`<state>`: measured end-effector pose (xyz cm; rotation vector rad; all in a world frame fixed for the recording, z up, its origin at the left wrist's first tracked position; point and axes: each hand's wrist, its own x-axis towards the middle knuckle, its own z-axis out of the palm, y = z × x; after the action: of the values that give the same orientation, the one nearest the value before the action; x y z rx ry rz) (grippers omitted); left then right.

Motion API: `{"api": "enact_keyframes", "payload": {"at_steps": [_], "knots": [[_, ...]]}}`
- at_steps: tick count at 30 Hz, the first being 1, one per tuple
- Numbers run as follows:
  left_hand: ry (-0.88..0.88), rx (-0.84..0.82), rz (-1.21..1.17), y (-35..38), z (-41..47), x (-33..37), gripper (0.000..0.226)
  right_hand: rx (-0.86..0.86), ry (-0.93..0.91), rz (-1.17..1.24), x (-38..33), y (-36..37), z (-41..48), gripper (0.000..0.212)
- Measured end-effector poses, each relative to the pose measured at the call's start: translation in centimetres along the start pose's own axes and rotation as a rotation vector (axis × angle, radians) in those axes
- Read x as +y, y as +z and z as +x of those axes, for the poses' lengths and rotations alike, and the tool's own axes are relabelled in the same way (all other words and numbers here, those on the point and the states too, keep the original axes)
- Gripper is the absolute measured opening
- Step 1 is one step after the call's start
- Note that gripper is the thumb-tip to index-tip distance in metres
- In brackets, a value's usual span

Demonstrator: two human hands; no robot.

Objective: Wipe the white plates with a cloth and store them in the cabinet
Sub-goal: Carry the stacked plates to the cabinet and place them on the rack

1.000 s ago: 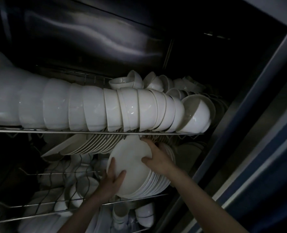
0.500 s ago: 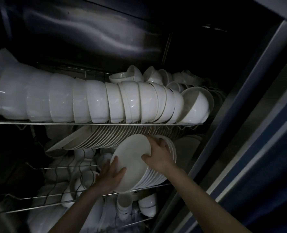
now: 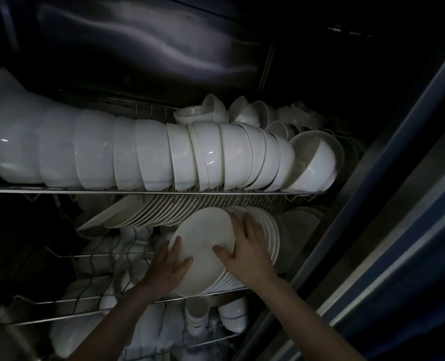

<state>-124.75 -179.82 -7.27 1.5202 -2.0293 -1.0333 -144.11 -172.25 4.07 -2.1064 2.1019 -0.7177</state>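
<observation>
A white plate (image 3: 203, 235) stands on edge at the front of a row of white plates (image 3: 271, 238) on the middle wire rack (image 3: 91, 300) of the dark cabinet. My left hand (image 3: 168, 269) grips the front plate's lower left rim, thumb on its face. My right hand (image 3: 247, 248) lies over the plate's right side, thumb on the face and fingers spread across the rims of the row behind. No cloth is in view.
A long row of nested white bowls (image 3: 143, 157) fills the upper wire shelf (image 3: 60, 190), with more bowls (image 3: 216, 113) behind. More plates (image 3: 143, 212) lean under that shelf. Cups and small bowls (image 3: 195, 311) sit on the lower rack. The cabinet's door frame (image 3: 372, 204) rises at the right.
The front plate has tipped more upright against the row. My right hand has slid from its top rim to spread over the rims behind. The view shifted slightly.
</observation>
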Motion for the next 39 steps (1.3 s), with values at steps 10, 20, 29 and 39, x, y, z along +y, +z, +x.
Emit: {"api": "enact_keyframes", "payload": {"at_steps": [10, 20, 29, 39], "knots": [[-0.104, -0.038, 0.198, -0.3, 0.5, -1.9, 0.08, 0.045, -0.017, -0.229, -0.1, 1.1, 0.2, 0.078], [-0.033, 0.154, 0.227, -1.6, -1.0, -2.5, 0.072, 0.141, -0.147, -0.356, -1.0, 2.0, -1.4, 0.07], [0.115, 0.14, 0.016, -3.0, -4.1, -1.7, 0.067, 0.156, -0.123, -0.422, -1.5, 2.7, -1.2, 0.064], [0.2, -0.016, 0.264, -3.8, -6.8, -2.3, 0.075, 0.181, -0.274, -0.434, -0.4, 4.2, -3.7, 0.063]]}}
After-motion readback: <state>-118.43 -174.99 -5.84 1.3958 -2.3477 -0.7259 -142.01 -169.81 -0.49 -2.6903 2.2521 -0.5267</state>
